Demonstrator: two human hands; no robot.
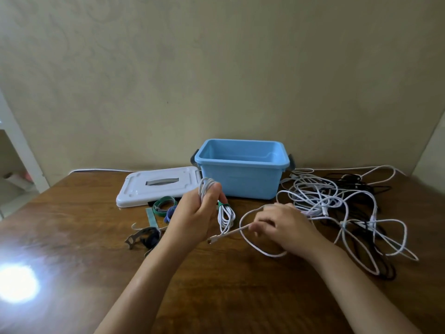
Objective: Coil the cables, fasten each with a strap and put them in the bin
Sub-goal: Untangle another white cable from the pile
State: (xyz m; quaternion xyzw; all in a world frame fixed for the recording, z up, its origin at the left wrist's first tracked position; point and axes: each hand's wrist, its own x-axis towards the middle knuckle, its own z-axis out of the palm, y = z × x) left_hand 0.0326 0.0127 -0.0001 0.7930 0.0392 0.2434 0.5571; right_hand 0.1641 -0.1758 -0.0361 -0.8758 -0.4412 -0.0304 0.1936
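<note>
Left hand (195, 218) is raised over the wooden table (79, 213), fingers curled round a bunch of white cable loops (206, 186) that stick out above the fist. Right hand (283, 225) sits lower, at about 3 o'clock from the left, pinching the free end of the same white cable near its plug (213, 239); a slack loop (255, 247) of it lies on the table under the right hand. The hands are apart, joined only by the cable. One coiled white cable (225, 218) bound with a green strap (222, 203) lies on the table between the hands, just in front of the blue bin (240, 179). The bin stands open at 12 o'clock from the hands; nothing is visible inside it from this angle. Its white lid (156, 186) lies flat at 9 o'clock from the bin, touching it. Loose straps (165, 206), green, blue and dark, lie at 9 o'clock from the left hand. A tangle of white and black cables (337, 206) is spread at 3 o'clock from the bin.
</note>
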